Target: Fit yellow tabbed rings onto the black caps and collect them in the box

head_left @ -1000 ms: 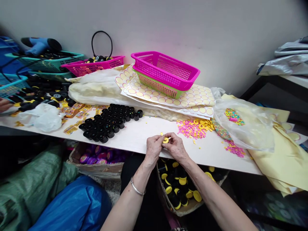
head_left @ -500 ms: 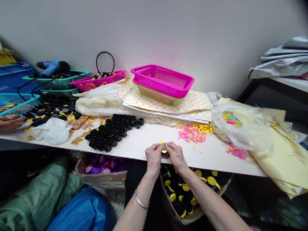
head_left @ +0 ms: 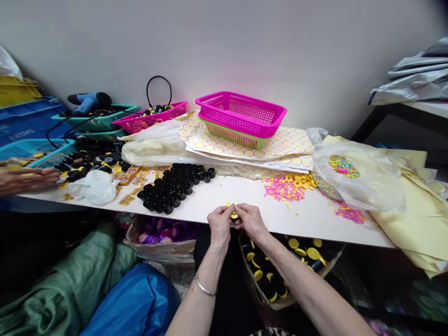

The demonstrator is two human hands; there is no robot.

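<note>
My left hand (head_left: 220, 223) and my right hand (head_left: 249, 220) meet at the near edge of the white table (head_left: 245, 198). Both pinch a small yellow cap (head_left: 234, 215) between their fingertips, with something dark just under it. A silver bangle (head_left: 205, 287) sits on my left wrist. A cluster of small black tubes (head_left: 174, 186) stands on the table to the left of my hands. Below my hands, a box of black tubes with yellow caps (head_left: 276, 266) sits under the table edge.
Pink and yellow rings (head_left: 285, 186) lie scattered to the right beside a clear bag of coloured beads (head_left: 357, 175). Stacked pink and green baskets (head_left: 241, 114) rest on sticker sheets at the back. Another person's hand (head_left: 26, 179) rests at the far left. A box of purple items (head_left: 159, 235) sits under the table.
The view has shifted, so the table sits further right in the picture. My hands stay together on the yellow cap. The other person's hand at the left reaches further in.
</note>
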